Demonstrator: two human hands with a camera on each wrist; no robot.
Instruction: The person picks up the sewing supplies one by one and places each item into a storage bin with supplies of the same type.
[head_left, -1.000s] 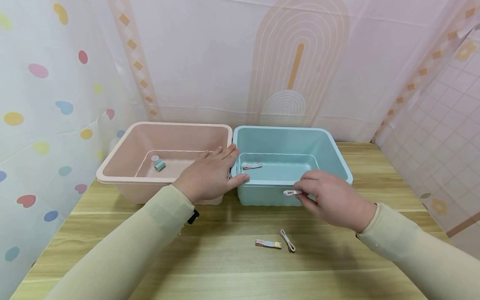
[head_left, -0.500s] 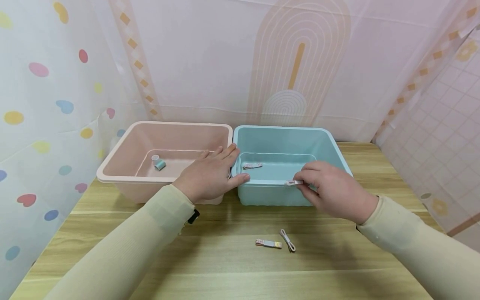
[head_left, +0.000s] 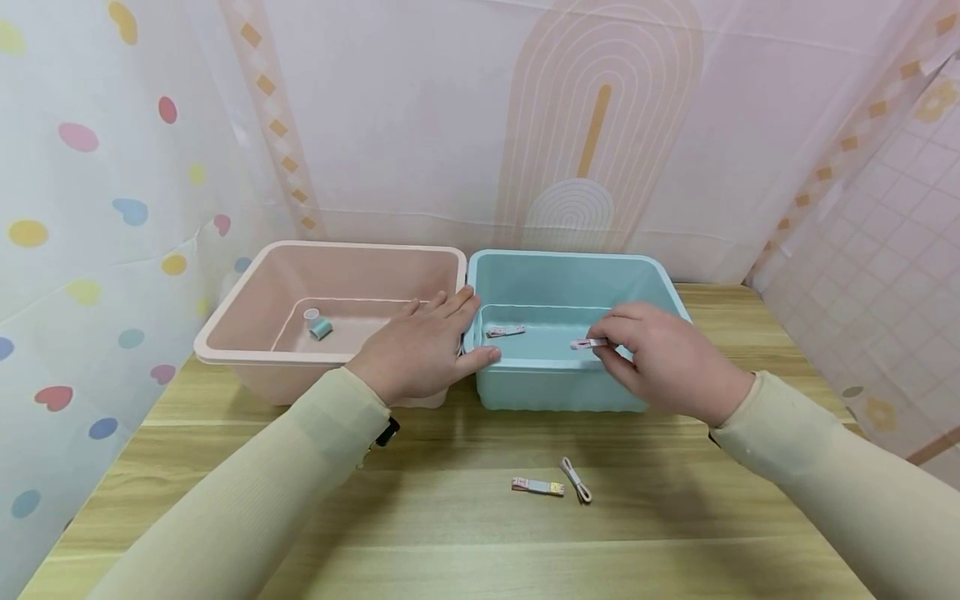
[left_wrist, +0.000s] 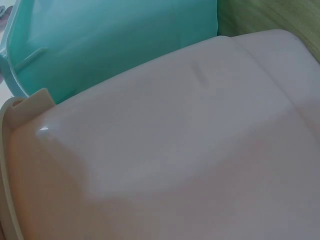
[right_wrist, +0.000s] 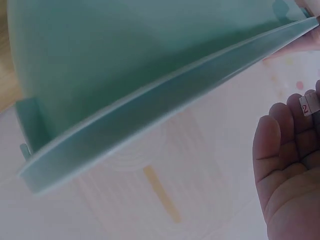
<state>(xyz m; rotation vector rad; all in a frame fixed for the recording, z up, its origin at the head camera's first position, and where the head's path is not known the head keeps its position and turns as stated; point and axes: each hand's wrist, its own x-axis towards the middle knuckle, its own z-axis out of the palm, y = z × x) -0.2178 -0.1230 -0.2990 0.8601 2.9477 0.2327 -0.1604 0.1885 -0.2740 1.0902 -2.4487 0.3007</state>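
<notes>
In the head view my right hand (head_left: 667, 360) pinches a small folded tape measure (head_left: 587, 343) over the front rim of the blue bin (head_left: 547, 364). A printed digit shows on the tape's end (right_wrist: 309, 103) in the right wrist view. Another folded tape measure (head_left: 506, 331) lies on that bin's floor, at its left. My left hand (head_left: 420, 346) rests with straight fingers across the adjoining rims of the pink bin (head_left: 262, 358) and the blue one. On the table, in front of the blue bin, lie a folded tape measure (head_left: 537, 486) and a looped, pale one (head_left: 576, 481).
Inside the pink bin are a teal thread spool (head_left: 320, 329) and a small white spool-like piece (head_left: 311, 316). Both bins stand side by side on the wooden table (head_left: 420, 533), with a patterned curtain (head_left: 405, 125) behind them.
My right hand has risen and moved forward with the tape measure, from in front of the blue bin's wall to above its rim. The left hand stays in place.
</notes>
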